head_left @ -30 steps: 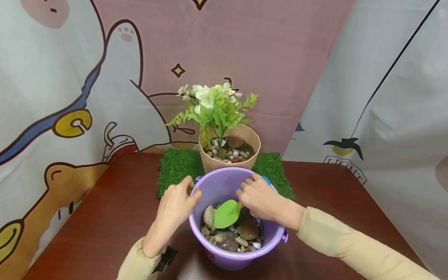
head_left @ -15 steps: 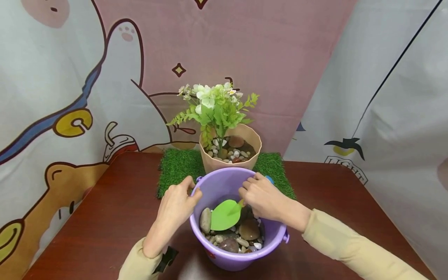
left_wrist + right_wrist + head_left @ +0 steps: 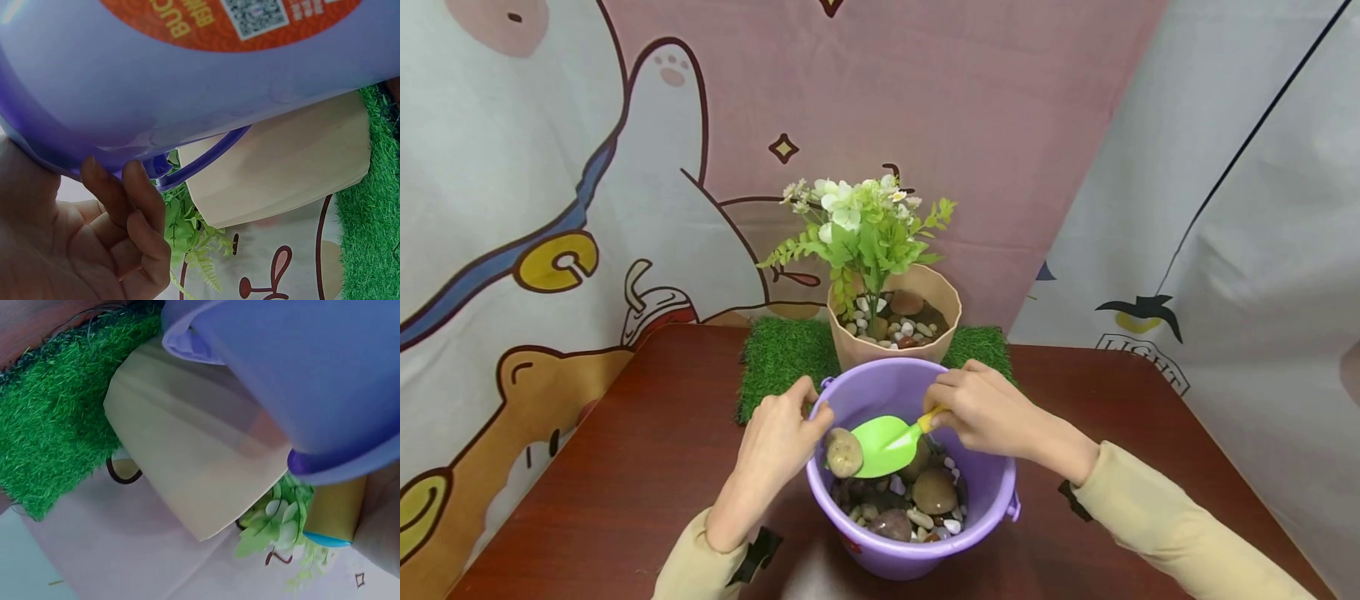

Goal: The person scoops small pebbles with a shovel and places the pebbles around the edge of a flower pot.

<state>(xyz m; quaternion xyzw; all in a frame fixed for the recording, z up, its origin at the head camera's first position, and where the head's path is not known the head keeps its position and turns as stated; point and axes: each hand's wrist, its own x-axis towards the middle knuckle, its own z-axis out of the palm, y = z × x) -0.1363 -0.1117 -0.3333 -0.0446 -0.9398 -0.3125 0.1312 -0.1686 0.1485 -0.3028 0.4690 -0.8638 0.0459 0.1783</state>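
My left hand pinches the left rim of a purple bucket, with curled fingers against its outer wall in the left wrist view. A toy shovel with a green blade and a yellow handle is in my right hand, which grips the handle. The shovel's blue-ended handle also shows in the right wrist view. At the blade's tip, a smooth tan stone sits close to the bucket's left inner wall. Larger brown stones and small pebbles lie in the bucket below the blade.
Behind the bucket, a beige pot holds pebbles and an artificial plant with white flowers. It stands on a green turf mat. The brown table extends to both sides, and a printed cloth hangs behind.
My right hand and the shovel have risen slightly to the right. The green blade has tilted, and the tan stone has shifted up and turned at its tip. My left hand has stayed put.
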